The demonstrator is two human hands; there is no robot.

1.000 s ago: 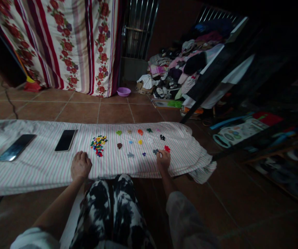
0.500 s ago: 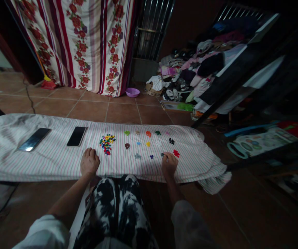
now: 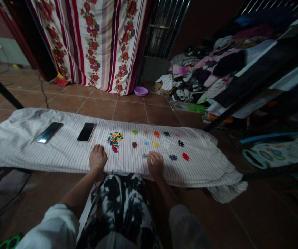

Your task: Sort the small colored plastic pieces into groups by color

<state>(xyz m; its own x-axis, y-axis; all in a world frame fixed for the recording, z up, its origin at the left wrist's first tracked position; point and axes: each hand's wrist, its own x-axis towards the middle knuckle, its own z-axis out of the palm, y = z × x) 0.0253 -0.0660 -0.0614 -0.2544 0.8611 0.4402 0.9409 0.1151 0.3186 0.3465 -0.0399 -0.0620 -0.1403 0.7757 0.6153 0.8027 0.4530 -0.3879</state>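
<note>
Striped cloth (image 3: 68,155), phones (image 3: 86,132), left hand (image 3: 98,157) near mixed pieces (image 3: 115,140), right hand (image 3: 156,164) beside pale-grey pieces (image 3: 144,156) (grips unclear)

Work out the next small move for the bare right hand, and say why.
If the bare right hand, beside the small light-grey cluster, holds nothing (I cannot tell), it should probably reach to the mixed multicoloured heap of small pieces and pinch one: that heap mixes several colours, while the small bright-red cluster lies apart, all one colour.

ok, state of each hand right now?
Left hand: loosely curled near mixed pile, can't tell if holding.
Right hand: curled at light grey pieces, can't tell if holding.
</note>
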